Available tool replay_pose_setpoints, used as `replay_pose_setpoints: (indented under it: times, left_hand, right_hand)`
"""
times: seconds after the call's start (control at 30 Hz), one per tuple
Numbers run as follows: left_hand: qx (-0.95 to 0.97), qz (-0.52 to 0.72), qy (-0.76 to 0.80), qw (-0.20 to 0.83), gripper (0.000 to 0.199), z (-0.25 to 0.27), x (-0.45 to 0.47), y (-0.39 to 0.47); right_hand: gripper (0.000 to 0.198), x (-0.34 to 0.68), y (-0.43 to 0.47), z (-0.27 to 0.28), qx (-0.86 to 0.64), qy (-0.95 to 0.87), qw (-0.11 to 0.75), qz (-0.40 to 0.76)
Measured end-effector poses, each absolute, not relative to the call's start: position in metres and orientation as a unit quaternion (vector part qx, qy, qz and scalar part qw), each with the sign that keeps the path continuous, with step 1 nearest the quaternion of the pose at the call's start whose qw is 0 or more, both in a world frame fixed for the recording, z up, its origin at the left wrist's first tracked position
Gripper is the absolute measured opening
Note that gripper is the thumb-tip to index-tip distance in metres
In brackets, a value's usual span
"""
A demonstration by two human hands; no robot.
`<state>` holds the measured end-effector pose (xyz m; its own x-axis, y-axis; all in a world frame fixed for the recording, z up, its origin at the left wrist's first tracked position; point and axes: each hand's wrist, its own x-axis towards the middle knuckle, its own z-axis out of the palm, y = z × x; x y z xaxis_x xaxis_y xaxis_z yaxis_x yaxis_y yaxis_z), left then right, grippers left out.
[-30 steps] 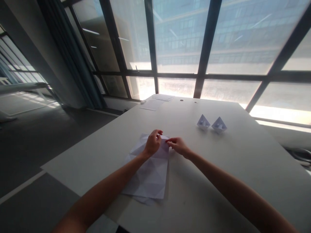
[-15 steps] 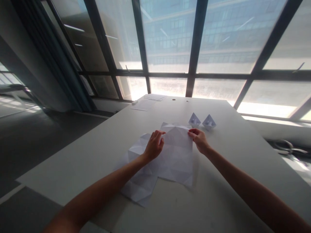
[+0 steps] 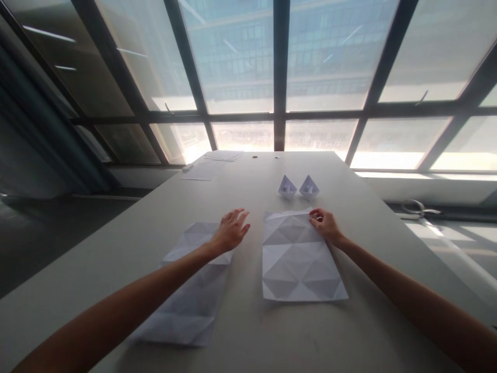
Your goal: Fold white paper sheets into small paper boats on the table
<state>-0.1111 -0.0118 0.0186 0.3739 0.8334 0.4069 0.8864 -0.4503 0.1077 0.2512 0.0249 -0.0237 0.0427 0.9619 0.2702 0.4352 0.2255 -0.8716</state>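
Note:
A creased sheet of paper [image 3: 301,259] lies in front of me, its fold lines making a diamond pattern. Its far right corner is pinched between the fingers of my right hand [image 3: 325,226]. Over to the left, a second creased sheet [image 3: 190,295] rests on the table, partly hidden under my left forearm. My left hand [image 3: 232,230] hovers by that sheet's far right corner, fingers spread and holding nothing. Beyond the right-hand sheet stand two folded paper boats, one on the left [image 3: 287,187] and one on the right [image 3: 309,187], side by side.
Several flat sheets of paper [image 3: 200,168] lie at the far left of the white table [image 3: 248,331]. A small round hole [image 3: 254,157] shows near the far edge. Large framed windows [image 3: 240,62] rise behind the table, with a dark curtain [image 3: 46,134] at the left.
The two creased sheets, overlapping before, now lie apart. My left hand has let go and moved left; my right hand still holds its sheet. The view has turned a little to the right.

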Motion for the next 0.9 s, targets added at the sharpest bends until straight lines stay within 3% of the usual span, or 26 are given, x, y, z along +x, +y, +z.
replay_pose_setpoints:
  times: [0.23, 0.47, 0.7, 0.9]
  left_hand:
    - [-0.904, -0.162, -0.394, -0.042, 0.045, 0.011, 0.006, -0.016]
    - [-0.919, -0.095, -0.377, -0.060, 0.058, -0.010, 0.013, -0.025]
    - [-0.910, -0.107, -0.397, -0.050, 0.058, -0.014, 0.011, -0.020]
    - [-0.859, -0.117, -0.498, -0.030, 0.064, -0.020, -0.006, -0.005]
  right_hand:
    - [0.038, 0.251, 0.011, -0.028, -0.607, -0.667, 0.400, 0.161]
    - [0.043, 0.235, -0.018, -0.019, -0.603, -0.726, 0.329, -0.028]
    - [0.057, 0.216, -0.023, -0.022, -0.503, -0.845, 0.165, 0.072]
    - [0.060, 0.248, -0.008, -0.027, -0.567, -0.804, 0.164, 0.065]
